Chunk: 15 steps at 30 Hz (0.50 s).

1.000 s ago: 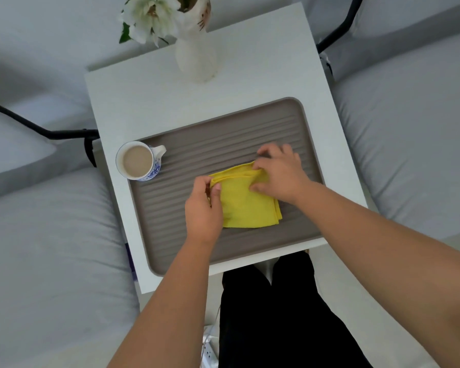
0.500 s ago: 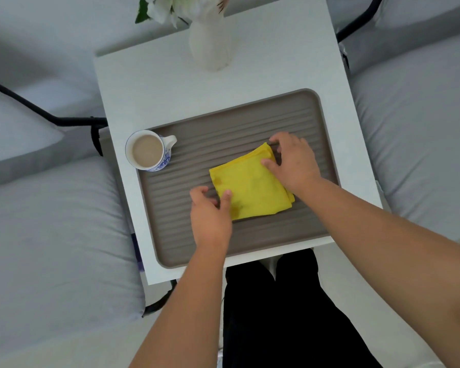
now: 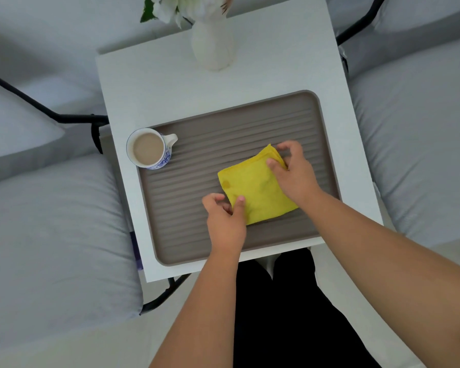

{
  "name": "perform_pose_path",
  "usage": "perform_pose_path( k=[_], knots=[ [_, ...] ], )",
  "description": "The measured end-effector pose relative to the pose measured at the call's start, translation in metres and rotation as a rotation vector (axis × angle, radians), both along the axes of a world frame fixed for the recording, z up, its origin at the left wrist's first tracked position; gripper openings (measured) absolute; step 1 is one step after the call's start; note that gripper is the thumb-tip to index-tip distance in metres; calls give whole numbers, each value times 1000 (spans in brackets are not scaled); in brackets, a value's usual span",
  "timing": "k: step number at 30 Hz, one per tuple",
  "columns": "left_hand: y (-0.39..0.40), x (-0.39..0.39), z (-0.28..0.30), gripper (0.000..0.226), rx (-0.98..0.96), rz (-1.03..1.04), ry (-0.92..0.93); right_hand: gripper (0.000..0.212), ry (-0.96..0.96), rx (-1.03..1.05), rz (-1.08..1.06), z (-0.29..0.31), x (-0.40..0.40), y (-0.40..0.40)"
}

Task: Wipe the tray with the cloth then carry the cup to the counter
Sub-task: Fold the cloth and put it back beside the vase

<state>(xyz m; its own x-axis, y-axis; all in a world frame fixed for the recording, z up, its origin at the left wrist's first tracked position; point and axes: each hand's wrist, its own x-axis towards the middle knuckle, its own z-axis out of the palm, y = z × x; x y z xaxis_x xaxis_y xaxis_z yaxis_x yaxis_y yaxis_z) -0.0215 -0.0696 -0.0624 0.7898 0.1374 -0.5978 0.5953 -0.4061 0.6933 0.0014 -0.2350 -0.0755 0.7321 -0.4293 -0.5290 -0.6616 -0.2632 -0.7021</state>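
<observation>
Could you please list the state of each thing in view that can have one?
Cloth: folded, flat on tray.
Tray: on table, cup on its corner.
Cup: upright, full.
Left hand: pinching cloth.
Right hand: gripping cloth.
Vase: upright.

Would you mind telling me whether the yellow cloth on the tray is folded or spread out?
Folded. The yellow cloth lies as a compact square on the tray, with stacked layer edges showing at its far corner.

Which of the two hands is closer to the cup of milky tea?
The left hand, pinching the yellow cloth's near corner. The cup stands at the tray's far left corner; the right hand grips the cloth's far-right corner, farther away.
</observation>
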Motion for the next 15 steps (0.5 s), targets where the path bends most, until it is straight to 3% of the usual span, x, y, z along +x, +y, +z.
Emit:
perform_pose_path(
  k=[3, 7, 11, 15],
  knots=[
    [-3, -1, 4, 35, -63, 31, 113, 51, 122, 218, -155, 0, -10, -7],
    [-6, -3, 10, 45, -140, 162, 435, 30, 253, 391, -72, 12, -29, -27],
    [-10, -6, 25, 15, -324, 187, 758, 21, 344, 449, -39, 22, -50, -41],
    [-14, -2, 35, 19, -504, 157, 777, 34, 334, 788, -247, 30, -55, -49]
  ],
)
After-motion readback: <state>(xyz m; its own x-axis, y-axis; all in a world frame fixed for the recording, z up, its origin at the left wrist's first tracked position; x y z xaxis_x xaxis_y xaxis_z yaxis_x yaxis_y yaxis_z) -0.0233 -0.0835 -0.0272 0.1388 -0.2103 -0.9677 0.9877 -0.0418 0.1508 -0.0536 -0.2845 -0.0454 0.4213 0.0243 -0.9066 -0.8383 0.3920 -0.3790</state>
